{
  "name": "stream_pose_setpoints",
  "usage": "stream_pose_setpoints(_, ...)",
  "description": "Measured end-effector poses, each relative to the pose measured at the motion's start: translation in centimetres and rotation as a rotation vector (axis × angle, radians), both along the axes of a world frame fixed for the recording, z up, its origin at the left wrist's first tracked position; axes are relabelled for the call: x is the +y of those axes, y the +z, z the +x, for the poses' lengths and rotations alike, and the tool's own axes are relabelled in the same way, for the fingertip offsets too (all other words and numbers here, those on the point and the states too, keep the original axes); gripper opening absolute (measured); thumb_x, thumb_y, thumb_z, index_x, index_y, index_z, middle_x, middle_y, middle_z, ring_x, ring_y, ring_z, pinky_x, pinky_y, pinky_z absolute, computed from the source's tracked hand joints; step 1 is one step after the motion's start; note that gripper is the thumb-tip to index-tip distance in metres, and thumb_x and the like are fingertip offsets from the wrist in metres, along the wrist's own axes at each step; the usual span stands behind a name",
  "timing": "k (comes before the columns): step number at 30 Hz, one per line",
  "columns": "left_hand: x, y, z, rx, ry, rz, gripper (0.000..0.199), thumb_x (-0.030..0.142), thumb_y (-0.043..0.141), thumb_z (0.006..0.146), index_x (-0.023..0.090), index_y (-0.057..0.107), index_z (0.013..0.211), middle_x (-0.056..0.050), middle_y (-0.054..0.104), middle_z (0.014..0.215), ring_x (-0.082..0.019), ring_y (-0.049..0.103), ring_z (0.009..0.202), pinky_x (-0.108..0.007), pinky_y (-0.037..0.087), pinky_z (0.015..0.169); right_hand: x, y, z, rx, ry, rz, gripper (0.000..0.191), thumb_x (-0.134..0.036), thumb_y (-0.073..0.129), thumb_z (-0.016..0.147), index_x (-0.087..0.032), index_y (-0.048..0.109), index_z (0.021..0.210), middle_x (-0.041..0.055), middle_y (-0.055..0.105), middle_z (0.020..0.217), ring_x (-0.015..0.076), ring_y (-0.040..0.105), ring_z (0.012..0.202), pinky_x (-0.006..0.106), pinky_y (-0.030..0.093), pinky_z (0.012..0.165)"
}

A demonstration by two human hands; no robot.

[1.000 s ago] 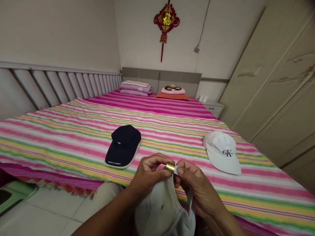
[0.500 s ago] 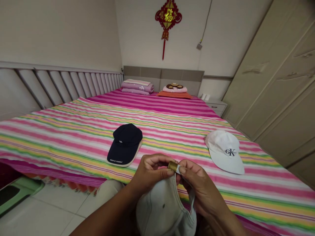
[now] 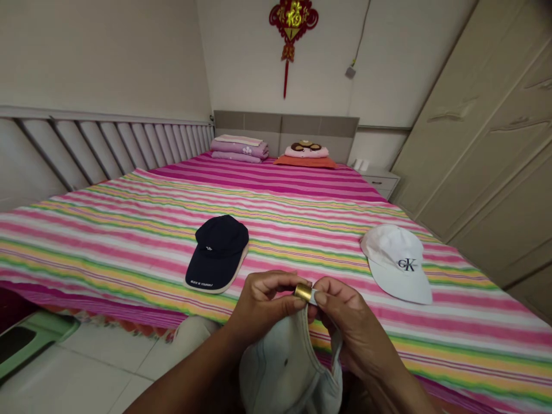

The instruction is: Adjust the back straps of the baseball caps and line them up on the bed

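Note:
A pale cap point(image 3: 276, 362) hangs below my two hands, its back strap facing up. On that strap sits a brass-coloured metal buckle point(image 3: 303, 292). My left hand point(image 3: 267, 305) pinches the buckle between thumb and forefinger from the left. From the right, my right hand point(image 3: 345, 310) pinches the pale strap point(image 3: 313, 297) where it comes out of the buckle. Beyond my left hand a dark navy cap point(image 3: 219, 247) lies on the bed, brim towards me. A white cap point(image 3: 394, 259) with dark letters lies to the right, brim also towards me.
The bed wears a striped cover point(image 3: 129, 224). Folded purple bedding point(image 3: 241, 150) and a pink and orange pile point(image 3: 306, 156) lie by the headboard point(image 3: 314, 127). A metal rail point(image 3: 129, 149) runs along the left. A green stool point(image 3: 47, 336) stands on the floor, a wardrobe point(image 3: 474, 144) at right.
Both hands keep the same pinch on the buckle and strap. The buckle catches more light now. The view has shifted slightly, and the caps on the bed lie as before.

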State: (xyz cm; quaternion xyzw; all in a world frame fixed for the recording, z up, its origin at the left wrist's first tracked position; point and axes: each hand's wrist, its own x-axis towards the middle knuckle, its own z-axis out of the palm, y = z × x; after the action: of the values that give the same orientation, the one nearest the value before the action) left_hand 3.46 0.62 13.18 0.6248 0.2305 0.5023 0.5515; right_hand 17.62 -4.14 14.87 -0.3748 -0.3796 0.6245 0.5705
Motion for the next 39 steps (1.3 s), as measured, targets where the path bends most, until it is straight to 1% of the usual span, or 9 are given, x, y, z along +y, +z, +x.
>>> stream_pose_setpoints(3, -0.01, 0.02, 0.22, -0.060, -0.006, -0.064, 0.024, 0.015, 0.071, 0.059, 0.022, 0.070, 0.081, -0.004, 0.070, 0.080, -0.021, 0.062, 0.083, -0.033, 0.047, 0.078, 0.08, -0.18, -0.08, 0.017, 0.011, 0.006, 0.017, -0.029, 0.066, 0.066, -0.017, 0.055, 0.060, -0.0019, 0.055, 0.053, 0.0101, 0.046, 0.052, 0.021, 0.036, 0.052)
stream_pose_setpoints(6, -0.05, 0.08, 0.21, -0.089, -0.012, -0.074, 0.024, 0.015, 0.072, 0.058, 0.022, 0.070, 0.081, -0.004, 0.070, 0.080, -0.020, 0.062, 0.081, -0.033, 0.046, 0.080, 0.15, -0.46, -0.22, 0.028, 0.012, 0.008, 0.018, -0.029, 0.066, 0.068, -0.017, 0.054, 0.060, -0.0022, 0.055, 0.054, 0.0094, 0.046, 0.050, 0.021, 0.035, 0.049)
stream_pose_setpoints(12, 0.03, 0.22, -0.22, -0.010, 0.008, 0.042, 0.025, 0.015, 0.071, 0.060, 0.022, 0.070, 0.084, -0.004, 0.070, 0.085, -0.020, 0.061, 0.090, -0.036, 0.036, 0.094, 0.16, -0.50, -0.43, 0.046, 0.017, -0.014, 0.017, -0.027, 0.065, 0.069, -0.016, 0.055, 0.061, -0.0030, 0.055, 0.053, 0.0075, 0.045, 0.050, 0.019, 0.034, 0.050)
stream_pose_setpoints(17, 0.09, 0.21, -0.27, 0.015, 0.000, 0.092, 0.027, 0.013, 0.070, 0.061, 0.024, 0.069, 0.086, -0.002, 0.070, 0.086, -0.018, 0.062, 0.087, -0.035, 0.034, 0.097, 0.08, -0.07, -0.37, 0.026, -0.006, 0.010, 0.017, -0.026, 0.064, 0.068, -0.017, 0.055, 0.058, -0.0023, 0.054, 0.052, 0.0094, 0.046, 0.053, 0.020, 0.036, 0.053)
stream_pose_setpoints(24, -0.33, 0.22, -0.02, -0.054, -0.024, -0.047, 0.024, 0.015, 0.071, 0.060, 0.022, 0.070, 0.083, -0.003, 0.070, 0.082, -0.018, 0.062, 0.085, -0.031, 0.043, 0.087, -0.05, 0.16, -0.42, -0.020, -0.012, 0.047, 0.018, -0.027, 0.064, 0.068, -0.016, 0.055, 0.057, -0.0022, 0.054, 0.052, 0.0094, 0.045, 0.053, 0.020, 0.036, 0.053)
stream_pose_setpoints(26, -0.48, 0.13, 0.05, -0.070, -0.026, -0.078, 0.025, 0.015, 0.071, 0.060, 0.023, 0.070, 0.083, -0.003, 0.070, 0.081, -0.018, 0.062, 0.084, -0.031, 0.043, 0.086, -0.11, 0.05, -0.56, -0.015, -0.015, 0.031, 0.019, -0.027, 0.065, 0.068, -0.016, 0.055, 0.056, -0.0024, 0.054, 0.051, 0.0092, 0.046, 0.053, 0.020, 0.036, 0.053)
stream_pose_setpoints(31, -0.49, 0.11, 0.07, -0.046, 0.020, -0.027, 0.024, 0.015, 0.071, 0.059, 0.022, 0.070, 0.082, -0.003, 0.070, 0.082, -0.018, 0.062, 0.087, -0.035, 0.036, 0.095, -0.23, -0.07, -0.80, 0.055, -0.013, 0.001, 0.020, -0.026, 0.068, 0.066, -0.016, 0.054, 0.056, -0.0028, 0.054, 0.051, 0.0078, 0.045, 0.049, 0.018, 0.037, 0.050)
stream_pose_setpoints(37, -0.23, 0.19, -0.07, -0.066, 0.016, -0.060, 0.024, 0.015, 0.072, 0.059, 0.021, 0.070, 0.082, -0.003, 0.070, 0.084, -0.019, 0.061, 0.089, -0.036, 0.034, 0.097, -0.18, -0.05, -0.44, 0.184, 0.072, -0.080, 0.016, -0.027, 0.067, 0.068, -0.016, 0.056, 0.066, -0.0012, 0.057, 0.058, 0.0076, 0.050, 0.052, 0.018, 0.040, 0.051)
stream_pose_setpoints(39, -0.24, 0.18, -0.10, -0.077, 0.009, -0.074, 0.024, 0.015, 0.072, 0.059, 0.021, 0.070, 0.082, -0.003, 0.070, 0.083, -0.019, 0.061, 0.090, -0.036, 0.034, 0.096, -0.16, -0.11, -0.39, 0.177, 0.088, -0.096, 0.016, -0.026, 0.068, 0.067, -0.015, 0.055, 0.065, -0.0012, 0.057, 0.057, 0.0069, 0.049, 0.051, 0.017, 0.039, 0.050)
